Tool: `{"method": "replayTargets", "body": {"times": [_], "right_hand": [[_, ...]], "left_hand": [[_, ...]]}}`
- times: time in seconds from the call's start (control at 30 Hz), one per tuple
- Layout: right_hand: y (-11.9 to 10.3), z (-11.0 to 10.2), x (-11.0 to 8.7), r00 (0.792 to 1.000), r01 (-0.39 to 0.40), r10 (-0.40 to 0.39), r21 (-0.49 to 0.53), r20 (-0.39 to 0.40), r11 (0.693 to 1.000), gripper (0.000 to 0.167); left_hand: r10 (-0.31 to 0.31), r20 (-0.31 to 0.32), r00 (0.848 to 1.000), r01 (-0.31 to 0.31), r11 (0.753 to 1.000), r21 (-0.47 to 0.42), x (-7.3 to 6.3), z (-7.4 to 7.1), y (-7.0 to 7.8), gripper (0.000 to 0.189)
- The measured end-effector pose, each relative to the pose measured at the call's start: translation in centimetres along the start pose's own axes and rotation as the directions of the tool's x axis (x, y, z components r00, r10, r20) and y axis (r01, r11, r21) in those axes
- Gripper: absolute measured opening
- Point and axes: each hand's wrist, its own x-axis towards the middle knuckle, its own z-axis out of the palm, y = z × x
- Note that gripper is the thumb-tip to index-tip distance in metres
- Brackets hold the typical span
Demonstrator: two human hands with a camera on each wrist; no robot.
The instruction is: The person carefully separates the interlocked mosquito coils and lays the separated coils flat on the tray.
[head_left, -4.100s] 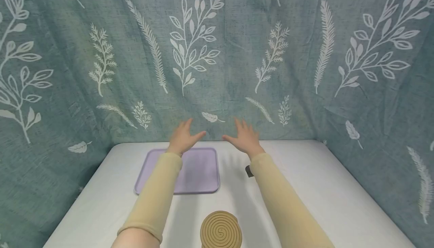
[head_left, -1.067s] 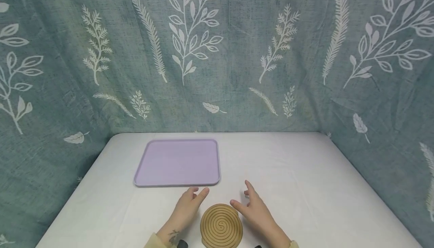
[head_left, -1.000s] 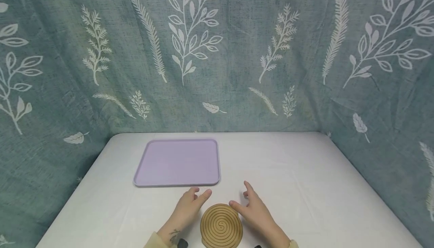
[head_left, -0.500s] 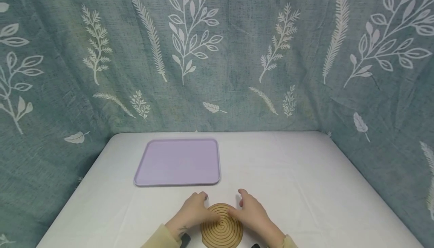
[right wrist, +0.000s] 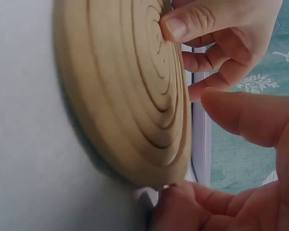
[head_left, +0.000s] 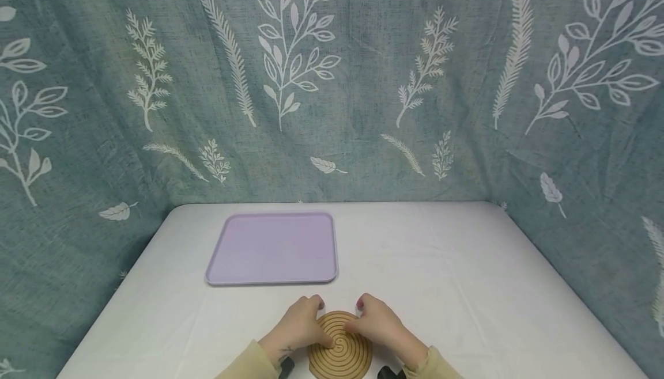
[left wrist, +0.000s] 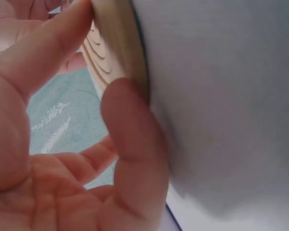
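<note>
A round tan disc with a spiral groove on its face, wooden-looking, lies on the white table near the front. My left hand holds its left far side, thumb over the face and index finger curled against the rim. On the opposite side my right hand holds it, thumb over the top. In the right wrist view, a right fingertip touches the edge of the disc. Whether the right thumb presses the face is hard to tell.
A lilac rectangular tray lies flat behind the hands, left of centre. White cloth covers the table. A green curtain with white leaf prints encloses the back and both sides.
Both hands came back from their forward stretch to the disc. Over the last second they closed in from beside it, thumbs moving over its face and fingers to its rim. The disc stayed put.
</note>
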Motion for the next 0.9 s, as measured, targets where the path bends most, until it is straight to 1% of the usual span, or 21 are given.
{"method": "replayTargets", "body": {"times": [0.2,0.33,0.5,0.73,0.9], "right_hand": [[0.15,-0.08,0.44,0.998,-0.014,0.011,0.055,0.057,0.998,0.04],[0.17,-0.04,0.51,0.996,0.005,-0.014,0.102,0.09,0.995,0.031],[0.21,0.04,0.42,0.992,0.041,-0.059,0.164,0.108,0.986,0.02],[-0.01,-0.07,0.34,0.991,0.049,-0.075,0.213,0.114,0.976,0.018],[-0.23,-0.21,0.25,0.989,0.043,-0.078,0.266,0.125,0.963,0.017]], "left_hand": [[-0.002,-0.001,1.0,0.002,1.0,0.015,0.0,0.0,0.02,0.069],[0.003,-0.004,1.0,-0.002,0.999,0.033,-0.01,-0.04,-0.03,0.069],[0.01,-0.005,1.0,-0.01,0.999,0.044,-0.09,-0.19,0.0,0.067],[0.019,0.017,1.0,-0.019,1.0,0.011,-0.11,-0.42,0.02,0.061],[0.024,0.034,0.999,-0.022,0.999,-0.044,-0.09,-0.59,-0.13,0.054]]}}
